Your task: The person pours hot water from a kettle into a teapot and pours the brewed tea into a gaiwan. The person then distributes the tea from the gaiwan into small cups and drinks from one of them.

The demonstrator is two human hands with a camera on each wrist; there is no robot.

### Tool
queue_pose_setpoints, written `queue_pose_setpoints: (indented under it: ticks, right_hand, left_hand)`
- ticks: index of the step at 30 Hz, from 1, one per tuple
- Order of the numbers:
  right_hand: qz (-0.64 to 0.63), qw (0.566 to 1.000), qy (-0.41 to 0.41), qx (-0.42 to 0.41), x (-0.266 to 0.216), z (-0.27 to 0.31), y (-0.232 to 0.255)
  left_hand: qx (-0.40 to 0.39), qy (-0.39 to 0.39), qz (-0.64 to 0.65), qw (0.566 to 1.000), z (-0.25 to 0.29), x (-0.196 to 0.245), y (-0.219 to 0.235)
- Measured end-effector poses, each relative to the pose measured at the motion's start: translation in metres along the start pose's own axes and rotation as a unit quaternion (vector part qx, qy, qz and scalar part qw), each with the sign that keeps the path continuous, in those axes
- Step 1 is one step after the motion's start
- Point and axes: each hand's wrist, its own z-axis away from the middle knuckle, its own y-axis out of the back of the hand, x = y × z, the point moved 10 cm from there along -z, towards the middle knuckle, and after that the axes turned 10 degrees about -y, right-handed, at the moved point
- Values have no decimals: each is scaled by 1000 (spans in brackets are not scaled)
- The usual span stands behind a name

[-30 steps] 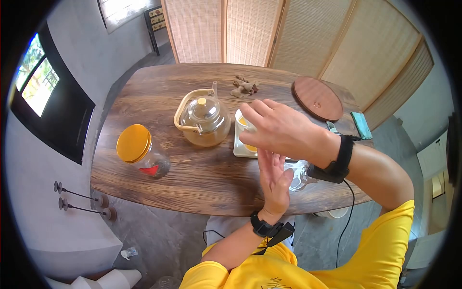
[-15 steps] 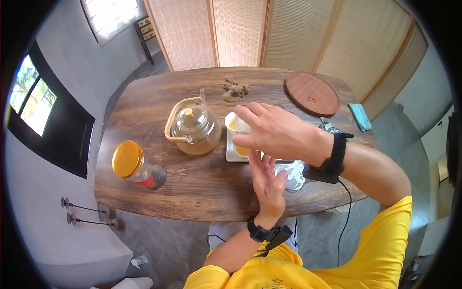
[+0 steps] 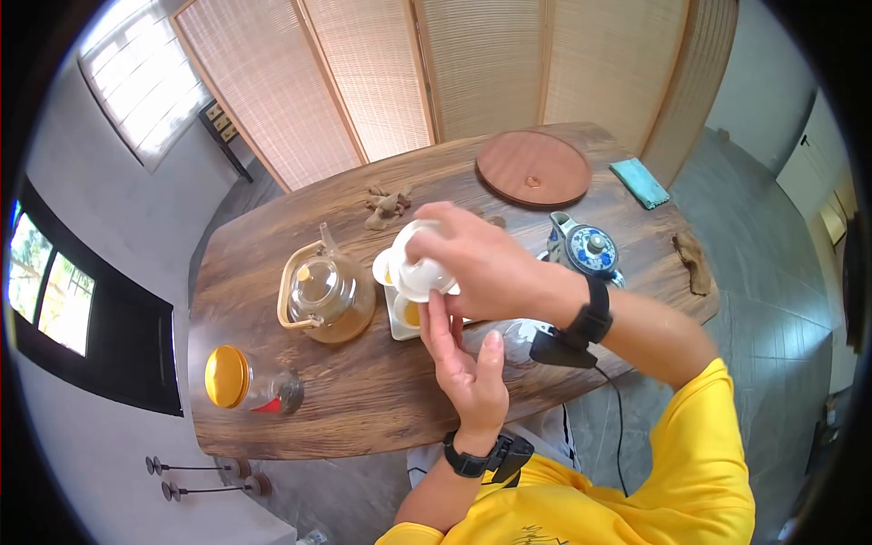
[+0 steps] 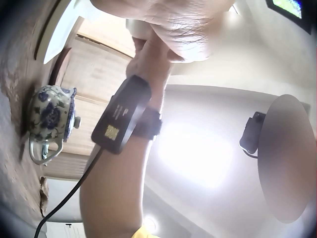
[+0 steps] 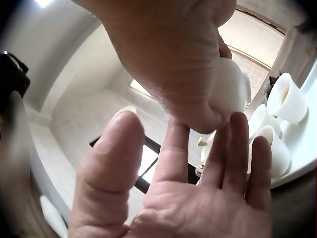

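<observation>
Cup (image 3: 416, 283), white, lay pinched in the right hand (image 3: 490, 265), its digits set against two opposite sides. It was raised above the worktop (image 3: 336, 395), off to the left of that hand's wrist, on the side towards the glass kettle (image 3: 343, 298). It leaned over, not upright, so its long axis ran slantwise; which way its mouth faced could not be told for sure.

The left hand (image 3: 472, 391) was open, palm up, nearer the body. Its thumb stood well apart from the fingers, which reached forward, nearly straight, with their tips at the cup's near underside. Whether they touched it or stopped just short was unclear. The right hand was the nearer one, since it had the cup in its hold.

From the right hand, the light-coloured tray (image 5: 304, 141) lay lower and to the left, its near corner showing between the kettle and the left fingertips. Three small cups (image 5: 291, 106) showed on it in the right wrist view, with yellow liquid in two small cups in the head view. The blue-patterned teapot (image 3: 590, 252) stood on the other side, beyond the right forearm.
</observation>
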Motion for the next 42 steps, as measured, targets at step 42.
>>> queue_pose_setpoints:
  ticks: [42]
  right_hand:
    - [36, 970, -149, 188, 94, 86, 3]
  left_hand:
    - [-211, 2, -134, 968, 49, -10, 9]
